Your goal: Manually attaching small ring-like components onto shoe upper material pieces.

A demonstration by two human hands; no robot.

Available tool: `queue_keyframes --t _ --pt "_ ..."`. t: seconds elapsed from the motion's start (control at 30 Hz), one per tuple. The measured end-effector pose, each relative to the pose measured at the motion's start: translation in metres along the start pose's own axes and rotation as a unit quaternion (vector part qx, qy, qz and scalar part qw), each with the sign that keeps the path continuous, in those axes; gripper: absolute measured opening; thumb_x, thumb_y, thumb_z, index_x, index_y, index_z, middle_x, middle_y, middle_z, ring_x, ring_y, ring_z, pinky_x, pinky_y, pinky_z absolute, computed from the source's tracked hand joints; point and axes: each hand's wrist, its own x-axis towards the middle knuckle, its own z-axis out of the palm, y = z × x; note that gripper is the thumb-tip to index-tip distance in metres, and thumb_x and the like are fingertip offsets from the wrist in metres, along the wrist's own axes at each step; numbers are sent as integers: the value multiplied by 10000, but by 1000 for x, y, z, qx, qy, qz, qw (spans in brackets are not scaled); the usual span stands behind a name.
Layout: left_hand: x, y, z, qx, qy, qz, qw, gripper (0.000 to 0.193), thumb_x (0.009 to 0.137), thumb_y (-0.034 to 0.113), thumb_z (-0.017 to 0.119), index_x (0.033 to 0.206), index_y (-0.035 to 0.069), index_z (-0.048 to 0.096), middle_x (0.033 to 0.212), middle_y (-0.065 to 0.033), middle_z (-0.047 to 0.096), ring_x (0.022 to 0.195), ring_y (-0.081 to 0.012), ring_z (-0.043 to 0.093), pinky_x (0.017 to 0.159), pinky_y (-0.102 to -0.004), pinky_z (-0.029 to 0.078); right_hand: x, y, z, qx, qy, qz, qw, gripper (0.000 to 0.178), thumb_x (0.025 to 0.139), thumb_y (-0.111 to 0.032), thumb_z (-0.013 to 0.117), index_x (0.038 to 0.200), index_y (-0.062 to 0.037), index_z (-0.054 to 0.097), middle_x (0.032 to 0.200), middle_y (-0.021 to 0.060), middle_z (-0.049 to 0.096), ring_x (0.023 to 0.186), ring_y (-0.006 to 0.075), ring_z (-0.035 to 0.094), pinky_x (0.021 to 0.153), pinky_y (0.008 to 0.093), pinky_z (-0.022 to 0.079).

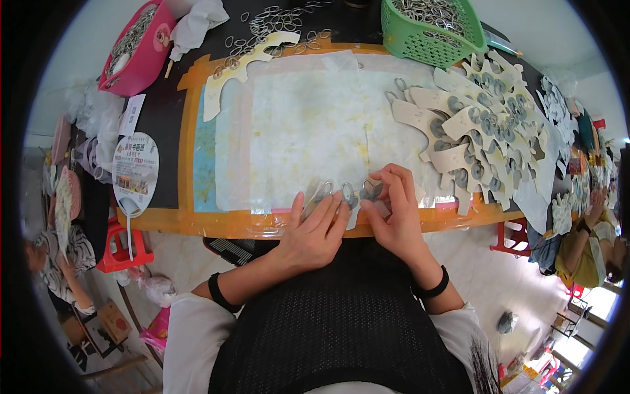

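Cream piece [355,215] with metal rings [347,184], partly hidden, near table edge [239,223].

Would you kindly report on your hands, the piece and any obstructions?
Left hand: over the cream piece. Right hand: at its right end. Piled pieces: further right, seemingly clear.

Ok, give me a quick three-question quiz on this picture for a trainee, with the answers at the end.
1. Multiple choice: what colour is the basket of metal rings at the far edge of the table, right of centre? a) pink b) green c) white
2. True or false: the cream pieces are piled on the table's left side.
3. Short answer: which hand has its fingers more curled, near the right end of the ringed piece?

Key:
1. b) green
2. False; the cream pieces are piled on the right.
3. The right hand.
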Motion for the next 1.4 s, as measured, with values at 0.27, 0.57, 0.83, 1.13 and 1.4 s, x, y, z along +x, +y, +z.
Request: queue_keyframes --t 0.27,0.57,0.83,1.13,1.4 --pt "-4 -1 2 -11 -20 5 1000 392 766 185 630 1114 7 658 1215 -129 622 1105 -202 581 1103 -614 136 -8 21 16 -70 -28 -97 992 218 738 62 680 923 -14 596 1061 133 501 877 272 517 724 336 453" --pt "-7 -1 4 -11 -12 5 1000 361 767 182 631 1080 8 672 1196 -126 632 1094 -206 587 1093 -621 166 -7 5 17 -40 29 -53 997 214 722 61 704 884 -9 583 1041 134 498 943 296 525 770 353 477" --pt "-6 -1 1 -10 -7 10 1000 339 788 183 608 1070 6 673 1166 -132 645 1081 -209 597 1085 -617 184 -10 14 20 -22 14 -30 999 173 716 69 700 827 4 583 1011 140 507 953 299 525 731 345 478" --pt "-5 0 3 -38 -22 -4 999 424 754 178 607 1161 75 658 1216 -152 598 1076 -242 583 1081 -652 126 -7 9 27 -160 91 -79 980 279 762 87 636 1004 -1 530 1060 140 554 956 292 541 697 345 491" --pt "-4 5 5 -23 -44 0 999 493 728 198 622 1205 73 637 1229 -172 584 1104 -264 574 1069 -666 122 -14 21 7 -65 43 -155 985 365 749 101 606 1088 -18 544 991 123 614 862 322 570 742 390 485"
